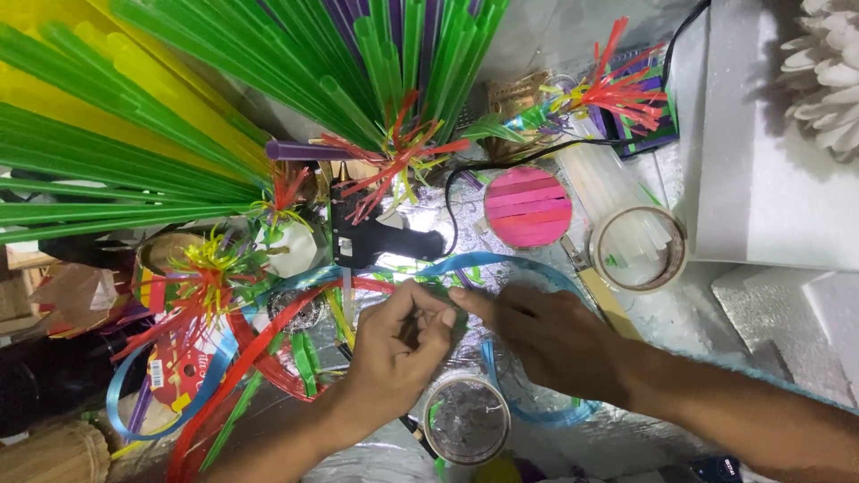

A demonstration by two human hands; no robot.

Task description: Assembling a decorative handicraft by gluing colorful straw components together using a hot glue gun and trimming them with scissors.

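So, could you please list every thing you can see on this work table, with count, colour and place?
drinking straws: many, green, yellow and purple, fanned over the top left
straw flowers: several, red, yellow and green, top centre, top right and left
glue gun: one, black, centre
round lid: one, holding pink strips, right of the glue gun
tape roll: one, clear, right of the lid
glue sticks: a bundle, clear, above the tape roll
ribbon: one, blue, looping around the hands
foam blocks: several, white, right side
left hand: pinching a small green piece
right hand: touching the same piece
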